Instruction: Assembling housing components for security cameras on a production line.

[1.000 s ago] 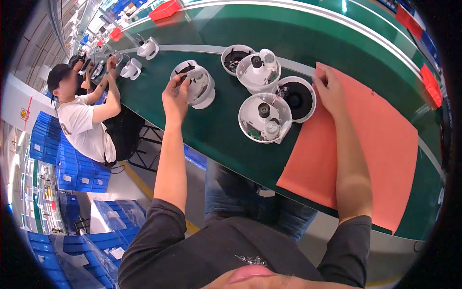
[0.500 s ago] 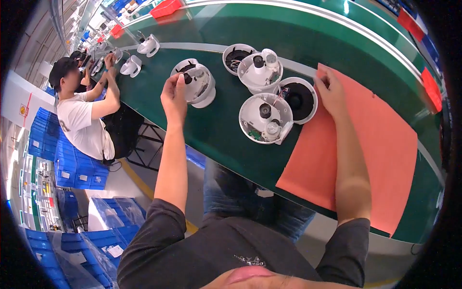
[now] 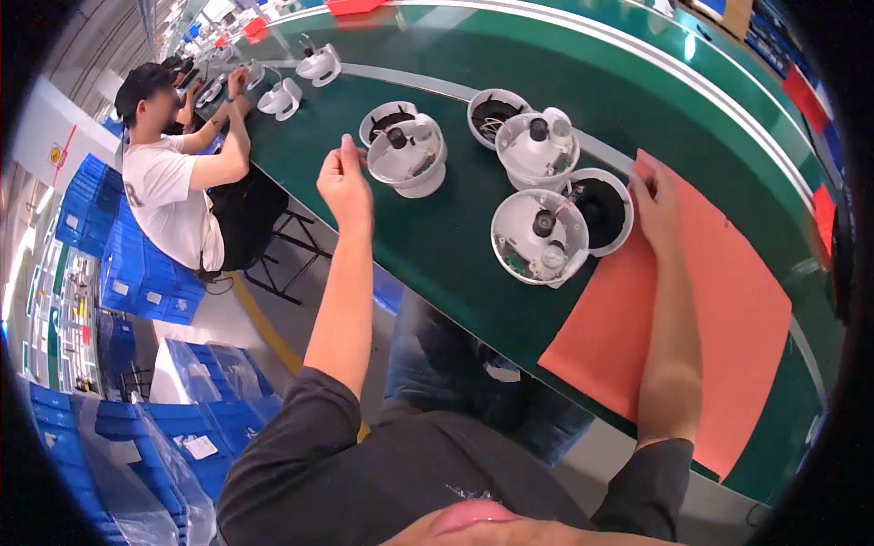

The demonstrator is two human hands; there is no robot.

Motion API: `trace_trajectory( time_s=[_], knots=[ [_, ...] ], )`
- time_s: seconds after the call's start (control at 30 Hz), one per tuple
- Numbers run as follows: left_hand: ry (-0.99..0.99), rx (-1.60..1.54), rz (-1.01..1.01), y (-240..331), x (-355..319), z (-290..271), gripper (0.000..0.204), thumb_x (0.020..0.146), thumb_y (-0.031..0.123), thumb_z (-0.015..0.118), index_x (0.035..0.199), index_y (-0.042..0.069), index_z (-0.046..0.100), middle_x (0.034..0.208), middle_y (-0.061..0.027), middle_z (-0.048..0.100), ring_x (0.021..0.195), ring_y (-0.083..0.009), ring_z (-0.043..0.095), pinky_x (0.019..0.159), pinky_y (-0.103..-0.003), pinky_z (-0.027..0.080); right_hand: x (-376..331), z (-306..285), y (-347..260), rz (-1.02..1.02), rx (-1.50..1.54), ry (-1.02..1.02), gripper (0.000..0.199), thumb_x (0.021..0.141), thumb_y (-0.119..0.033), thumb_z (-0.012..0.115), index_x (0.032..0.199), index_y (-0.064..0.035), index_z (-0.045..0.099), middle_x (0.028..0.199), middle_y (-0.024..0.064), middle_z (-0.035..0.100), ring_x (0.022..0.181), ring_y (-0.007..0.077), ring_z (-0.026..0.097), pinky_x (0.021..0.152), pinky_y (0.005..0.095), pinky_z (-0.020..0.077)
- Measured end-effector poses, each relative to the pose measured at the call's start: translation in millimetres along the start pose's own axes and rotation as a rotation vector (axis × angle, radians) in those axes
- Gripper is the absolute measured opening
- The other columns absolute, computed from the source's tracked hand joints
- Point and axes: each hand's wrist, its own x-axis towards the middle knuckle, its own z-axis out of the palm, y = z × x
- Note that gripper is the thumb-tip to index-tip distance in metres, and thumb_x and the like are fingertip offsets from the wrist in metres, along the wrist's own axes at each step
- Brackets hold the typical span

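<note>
My left hand (image 3: 347, 189) is raised just left of a white round housing (image 3: 419, 173) with a black lens-like cylinder in it. Its thumb and fingers are pressed together, and anything between them is too small to make out. My right hand (image 3: 657, 214) is above the orange mat (image 3: 719, 300), beside a white round shell with a black inside (image 3: 601, 214). The fingers are curled together, hiding whatever they may hold. Between my hands are two more opened white housings, one nearer (image 3: 519, 238) and one farther (image 3: 523, 159), with black cylinders and clear round parts inside.
Behind the farther housing is another open shell (image 3: 496, 114) with wires. Along the green bench (image 3: 437, 264) to the left, more white units (image 3: 280, 100) stand before a co-worker in a white shirt (image 3: 164, 177). Blue bins (image 3: 150, 282) stand on the floor at left.
My left hand has drawn back leftward from the left housing's rim. My right hand stays beside the black-lined shell. The whole view has shifted, so the bench things appear farther right.
</note>
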Motion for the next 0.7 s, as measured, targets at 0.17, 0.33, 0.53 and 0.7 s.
trace_trajectory(
  time_s=[0.17, 0.33, 0.53, 0.7],
  knots=[
    [0.031, -0.144, -0.05, -32, -5, 7, 0.032, 0.102, 0.025, 0.052, 0.118, -0.002, 0.057, 0.11, -0.0105, 0.061, 0.104, -0.0174, 0.057, 0.093, -0.03, 0.044, 3, 2, 17, -0.191, -0.106, 0.1, 0.039, 0.095, -0.012, 0.06, 0.134, -0.0087, 0.056, 0.082, 0.0008, 0.053, 0.074, 0.0108, 0.049, 0.067, 0.0257, 0.0422],
    [-0.084, -0.177, -0.036, -37, -15, 8, 0.042, 0.107, 0.032, 0.036, 0.121, -0.002, 0.057, 0.111, -0.0096, 0.06, 0.106, -0.0172, 0.054, 0.097, -0.03, 0.041, 3, -3, -1, 0.051, -0.004, -0.067, 0.04, 0.097, -0.013, 0.058, 0.136, -0.006, 0.052, 0.106, 0.0062, 0.062, 0.093, 0.0159, 0.058, 0.087, 0.0293, 0.0468],
    [-0.167, -0.151, -0.053, -42, -19, 10, 0.051, 0.107, 0.038, 0.034, 0.126, -0.005, 0.054, 0.125, -0.0138, 0.058, 0.118, -0.0203, 0.051, 0.104, -0.032, 0.037, -2, -7, -11, 0.044, 0.008, -0.057, 0.04, 0.098, -0.011, 0.056, 0.138, -0.0065, 0.051, 0.108, 0.0084, 0.062, 0.093, 0.016, 0.058, 0.086, 0.0293, 0.0472],
    [-0.098, -0.407, -0.162, -54, -16, 22, 0.048, 0.107, 0.037, 0.032, 0.142, 0.004, 0.036, 0.123, -0.015, 0.054, 0.114, -0.023, 0.052, 0.103, -0.035, 0.039, -4, -10, 7, -0.102, -0.042, 0.043, 0.04, 0.094, -0.015, 0.061, 0.132, -0.0055, 0.056, 0.086, 0.0037, 0.059, 0.078, 0.0116, 0.053, 0.072, 0.0264, 0.0451]
  ],
)
